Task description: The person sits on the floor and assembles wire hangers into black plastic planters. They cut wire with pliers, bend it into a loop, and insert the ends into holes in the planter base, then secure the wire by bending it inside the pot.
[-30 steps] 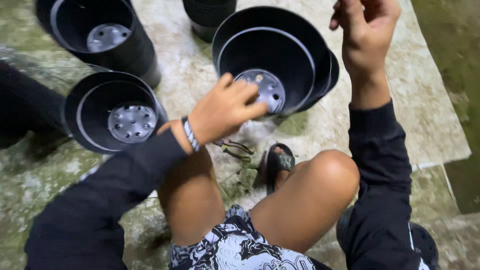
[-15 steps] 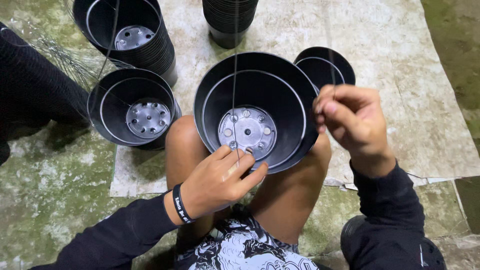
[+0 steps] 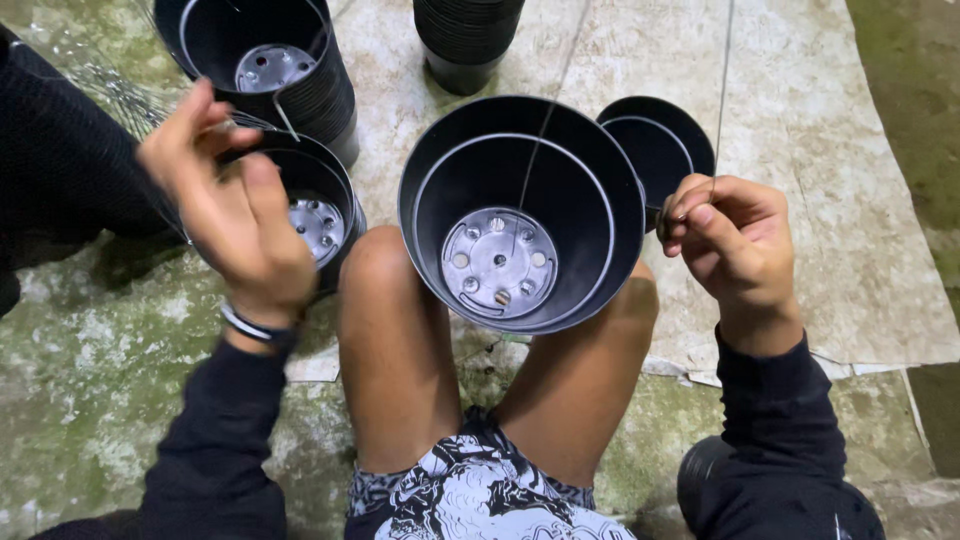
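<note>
The black plastic pot [image 3: 520, 215] lay between the person's bare knees, its mouth tipped up toward the camera, so its long axis ran nearly straight along the line of sight. Its round grey base showed a ring of small drain holes. A thin wire [image 3: 545, 130] ran down into it from the far edge of the pale floor slabs [image 3: 800, 150].

The right hand [image 3: 730, 245] was just beside the pot's right rim, fingers pinched shut on something thin, likely a wire end. The left hand [image 3: 225, 205] was raised over the left stack, thumb and fingertips pinched on another wire [image 3: 282, 118].

Four further groups of black pots stood on the slabs: two stacks [image 3: 300, 70] at the left, one stack [image 3: 468, 35] at the far edge, and a single pot [image 3: 660, 145] behind the held one.
</note>
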The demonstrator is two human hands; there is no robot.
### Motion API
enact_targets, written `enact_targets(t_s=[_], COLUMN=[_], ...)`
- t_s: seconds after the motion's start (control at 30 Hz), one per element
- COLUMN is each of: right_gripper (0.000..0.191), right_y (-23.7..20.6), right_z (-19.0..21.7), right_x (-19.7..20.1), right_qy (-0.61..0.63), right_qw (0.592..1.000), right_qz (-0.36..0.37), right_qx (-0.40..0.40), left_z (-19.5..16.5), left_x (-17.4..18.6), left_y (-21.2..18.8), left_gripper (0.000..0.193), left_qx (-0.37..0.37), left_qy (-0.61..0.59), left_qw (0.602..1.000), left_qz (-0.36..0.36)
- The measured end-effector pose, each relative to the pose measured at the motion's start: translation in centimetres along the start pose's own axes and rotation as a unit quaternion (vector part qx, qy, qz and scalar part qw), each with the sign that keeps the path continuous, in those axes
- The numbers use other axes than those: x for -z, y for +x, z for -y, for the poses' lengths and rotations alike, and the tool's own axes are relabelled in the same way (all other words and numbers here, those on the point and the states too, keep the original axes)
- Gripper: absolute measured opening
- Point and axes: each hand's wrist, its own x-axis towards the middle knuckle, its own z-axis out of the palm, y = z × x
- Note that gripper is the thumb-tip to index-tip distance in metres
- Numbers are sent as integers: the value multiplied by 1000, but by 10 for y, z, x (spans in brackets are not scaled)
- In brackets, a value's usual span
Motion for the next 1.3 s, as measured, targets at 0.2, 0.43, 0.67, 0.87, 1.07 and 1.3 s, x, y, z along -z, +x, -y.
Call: enact_targets(t_s=[0.2, 0.43, 0.67, 0.87, 1.07, 1.3], right_gripper=[8, 7, 5, 5, 3, 4], right_y=[4, 3, 13, 6, -7, -2], right_z=[-11, -21, -24, -11, 2, 7], right_x=[15, 18, 26, 12, -21, -37], right_qy=[-10, -36, -94, -169, -247, -319], right_qw=[1000, 999, 995, 985, 966, 941], right_qz=[-20, -19, -12, -9, -13, 17], right_qx=[-12, -16, -19, 26, 79, 110], left_z=[27, 19, 11, 25, 72, 114], left_x=[11, 6, 1, -14, -32, -46], left_y=[32, 30, 43, 54, 75, 82], left_gripper=[27, 18, 19, 9, 8, 5], left_qx=[188, 225, 239, 212, 265, 343], left_qy=[-284, -301, -263, -162, -213, -247], left_qw=[929, 916, 913, 945, 925, 892], left_qz=[147, 139, 200, 188, 170, 159])
